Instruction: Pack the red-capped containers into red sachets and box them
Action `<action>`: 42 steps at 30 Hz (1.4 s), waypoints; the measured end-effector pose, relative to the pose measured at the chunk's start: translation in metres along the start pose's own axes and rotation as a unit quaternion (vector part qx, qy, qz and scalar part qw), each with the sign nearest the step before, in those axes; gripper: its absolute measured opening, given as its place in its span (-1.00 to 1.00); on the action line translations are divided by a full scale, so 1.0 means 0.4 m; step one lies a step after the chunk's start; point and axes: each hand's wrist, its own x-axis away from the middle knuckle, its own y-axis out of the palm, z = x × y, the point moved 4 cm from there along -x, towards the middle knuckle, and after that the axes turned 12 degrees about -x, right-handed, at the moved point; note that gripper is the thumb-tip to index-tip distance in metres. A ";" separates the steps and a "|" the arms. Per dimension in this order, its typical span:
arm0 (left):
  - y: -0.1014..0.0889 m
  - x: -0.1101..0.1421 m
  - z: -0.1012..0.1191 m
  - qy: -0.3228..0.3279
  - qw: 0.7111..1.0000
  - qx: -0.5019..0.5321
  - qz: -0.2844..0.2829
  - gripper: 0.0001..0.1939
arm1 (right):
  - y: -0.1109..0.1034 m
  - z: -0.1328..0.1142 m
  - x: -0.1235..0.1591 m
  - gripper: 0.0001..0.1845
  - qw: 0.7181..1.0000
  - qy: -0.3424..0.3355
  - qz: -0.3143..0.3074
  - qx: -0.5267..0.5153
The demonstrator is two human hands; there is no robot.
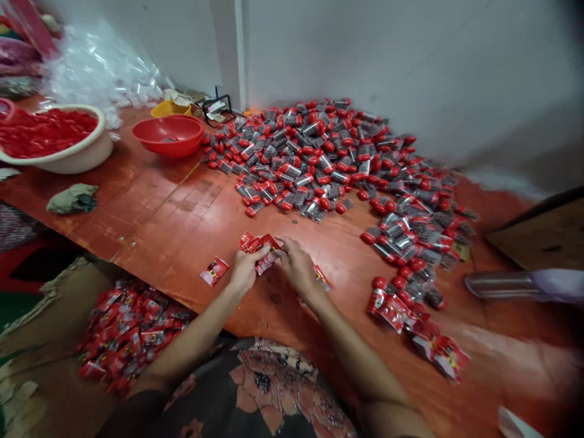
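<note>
Small red printed packets (266, 248) are pinched in my left hand (245, 267), its thumb lying across them. My right hand (295, 263) meets their right edge, with fingers closed around that side; the fingertips are partly hidden. One red and pink packet (214, 271) lies on the table left of my hands. Another packet (322, 277) shows partly from behind my right forearm. Beyond my hands spreads a big heap of small clear containers with red caps (314, 152), dark inside. At its near right end lie several red packets (392, 311).
On the orange table (155, 243) stand a white basin (82, 152) of red pieces and a red bowl (168, 135). A crumpled cloth (72, 198) lies near the left edge. Below, a cardboard box (45, 340) holds many red packets. A clear tube (499, 285) is at right.
</note>
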 end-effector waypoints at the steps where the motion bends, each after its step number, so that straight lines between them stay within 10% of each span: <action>1: -0.007 -0.009 0.007 0.006 1.000 0.005 0.007 -0.64 | 0.003 0.001 -0.020 -0.60 0.999 -0.009 -0.024 0.024; 10: -0.037 -0.083 0.006 0.013 0.993 0.077 0.092 -0.64 | 0.021 -0.004 -0.150 -0.80 0.983 0.003 -0.143 0.114; 16: -0.057 -0.104 0.005 -0.037 0.988 0.103 0.112 -0.68 | -0.051 0.080 -0.314 -0.62 0.977 0.042 0.020 0.208; 20: -0.059 -0.093 0.007 -0.075 0.985 0.100 0.114 -0.74 | -0.024 0.127 -0.350 -0.59 0.958 0.062 0.003 0.278; 26: -0.050 -0.063 -0.005 -0.152 0.983 0.095 0.049 -0.89 | -0.011 0.129 -0.270 -0.61 0.965 0.073 -0.029 0.249; 33: -0.041 -0.027 -0.012 -0.126 0.979 0.116 0.109 -0.89 | -0.075 0.104 -0.076 -0.46 0.997 0.073 0.015 -0.012; 42: -0.005 0.019 -0.015 -0.183 0.974 0.114 0.077 -0.89 | -0.029 -0.001 0.162 -0.52 0.897 0.164 0.142 -0.386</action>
